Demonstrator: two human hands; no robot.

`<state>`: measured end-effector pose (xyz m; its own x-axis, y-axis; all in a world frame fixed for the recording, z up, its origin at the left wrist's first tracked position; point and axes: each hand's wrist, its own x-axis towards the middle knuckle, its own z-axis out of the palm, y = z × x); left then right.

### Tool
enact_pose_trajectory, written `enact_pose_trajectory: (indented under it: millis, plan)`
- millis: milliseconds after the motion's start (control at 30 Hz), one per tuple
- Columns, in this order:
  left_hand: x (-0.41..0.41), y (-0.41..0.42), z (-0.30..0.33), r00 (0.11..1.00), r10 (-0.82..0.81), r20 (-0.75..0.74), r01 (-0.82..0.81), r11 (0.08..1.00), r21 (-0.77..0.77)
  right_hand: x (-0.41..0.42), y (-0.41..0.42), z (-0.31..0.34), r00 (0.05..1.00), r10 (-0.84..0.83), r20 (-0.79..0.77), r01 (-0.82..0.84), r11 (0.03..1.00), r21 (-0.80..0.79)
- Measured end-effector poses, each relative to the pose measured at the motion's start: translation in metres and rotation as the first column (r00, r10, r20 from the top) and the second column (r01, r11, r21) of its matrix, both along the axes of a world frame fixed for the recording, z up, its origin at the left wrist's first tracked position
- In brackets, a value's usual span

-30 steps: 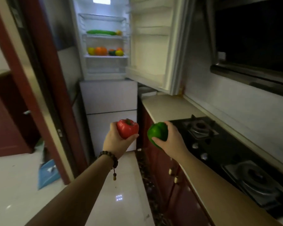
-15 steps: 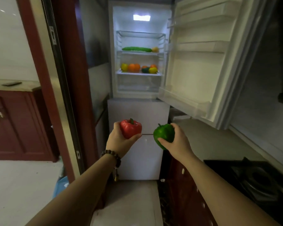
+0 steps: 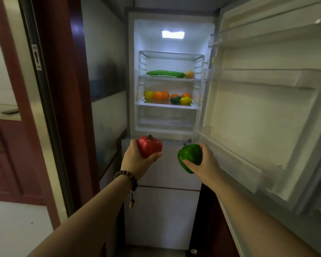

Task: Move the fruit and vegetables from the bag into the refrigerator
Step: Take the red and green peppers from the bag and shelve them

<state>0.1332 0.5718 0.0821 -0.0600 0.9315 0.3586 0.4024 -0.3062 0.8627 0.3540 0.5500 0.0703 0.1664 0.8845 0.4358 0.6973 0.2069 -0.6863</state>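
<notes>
My left hand (image 3: 135, 160) holds a red bell pepper (image 3: 150, 145), and my right hand (image 3: 207, 164) holds a green bell pepper (image 3: 189, 156). Both are raised side by side in front of the open refrigerator (image 3: 137, 80), just below its lit upper compartment. Inside, a cucumber (image 3: 165, 73) and a yellow fruit (image 3: 189, 74) lie on the middle shelf. Oranges (image 3: 161, 95), yellow fruits and a dark green one sit on the shelf below. The bag is out of view.
The fridge door (image 3: 267, 108) stands swung open to the right, its bins bare, close to my right arm. A dark red door frame (image 3: 52, 108) rises on the left. The closed lower fridge drawers (image 3: 163, 210) are beneath my hands.
I have walked closer to the refrigerator, which now fills the view. The stove and counter have dropped out of sight. Both hands still grip their peppers.
</notes>
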Motion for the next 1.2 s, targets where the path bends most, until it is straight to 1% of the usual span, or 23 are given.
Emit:
enact_pose_trajectory:
  millis: [200,367,500,600,733,867,1100,1200]
  plan:
    - [0.005,0.093,0.012,1.000,-0.027,0.008,0.027,0.999,0.040,0.002,0.087,0.012,0.999,0.035,0.000,-0.035,0.998,0.052]
    - [0.006,0.176,0.025,0.998,-0.063,0.023,0.061,0.995,0.085,-0.002,0.168,0.024,0.999,-0.013,0.031,0.010,0.996,0.083]
    - [0.004,0.244,0.047,0.988,-0.140,0.073,0.129,0.982,0.138,-0.011,0.234,0.047,0.998,-0.047,0.042,0.041,0.992,0.119]
    - [0.005,0.293,0.070,0.982,-0.177,0.069,0.162,0.969,0.188,-0.014,0.277,0.070,0.997,-0.072,0.035,0.065,0.985,0.160]
    - [0.015,0.346,0.099,0.978,-0.192,0.078,0.162,0.944,0.289,-0.016,0.320,0.096,0.992,-0.118,0.051,0.102,0.965,0.241]
    - [0.032,0.386,0.126,0.969,-0.216,0.123,0.157,0.916,0.369,-0.012,0.354,0.117,0.980,-0.180,0.082,0.155,0.956,0.248]
    - [0.057,0.460,0.171,0.964,-0.212,0.164,0.119,0.887,0.447,0.007,0.409,0.165,0.970,-0.237,0.061,0.205,0.925,0.320]
    - [0.066,0.491,0.185,0.960,-0.238,0.148,0.146,0.876,0.460,0.021,0.437,0.182,0.973,-0.227,0.047,0.194,0.909,0.368]
